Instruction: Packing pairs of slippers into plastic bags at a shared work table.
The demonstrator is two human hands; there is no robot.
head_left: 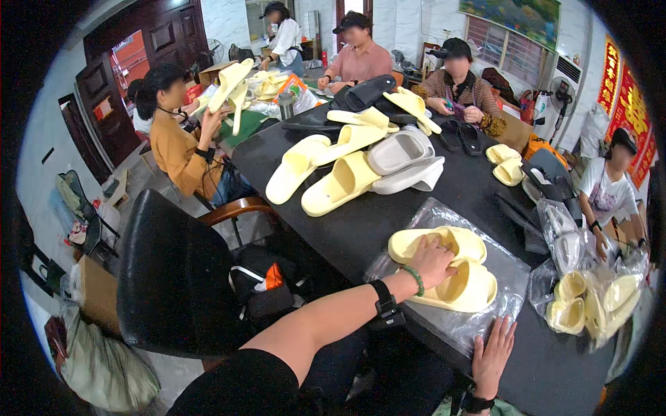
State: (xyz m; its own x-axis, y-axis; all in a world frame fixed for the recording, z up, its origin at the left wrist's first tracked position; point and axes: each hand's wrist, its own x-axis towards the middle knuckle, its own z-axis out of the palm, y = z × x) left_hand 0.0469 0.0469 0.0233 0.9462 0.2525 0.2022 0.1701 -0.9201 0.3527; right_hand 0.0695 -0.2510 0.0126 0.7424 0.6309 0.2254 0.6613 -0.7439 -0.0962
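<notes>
A pair of pale yellow slippers (454, 290) lies side by side on a clear plastic bag (510, 277) at the near part of the black table. My left hand (431, 265) rests on the pair with its fingers spread, touching both slippers near their straps. It wears a green bead bracelet and a black wrist device. My right hand (494, 352) lies flat and open at the bag's near edge, fingers apart, holding nothing. Part of the left hand's underside is hidden.
Loose yellow slippers (297, 168) and grey slippers (402, 154) are piled farther up the table (277, 222). Bagged yellow slippers (567, 305) sit at the right. A black chair (170, 270) stands left. Several people work around the tables; one person (182, 135) holds yellow slippers.
</notes>
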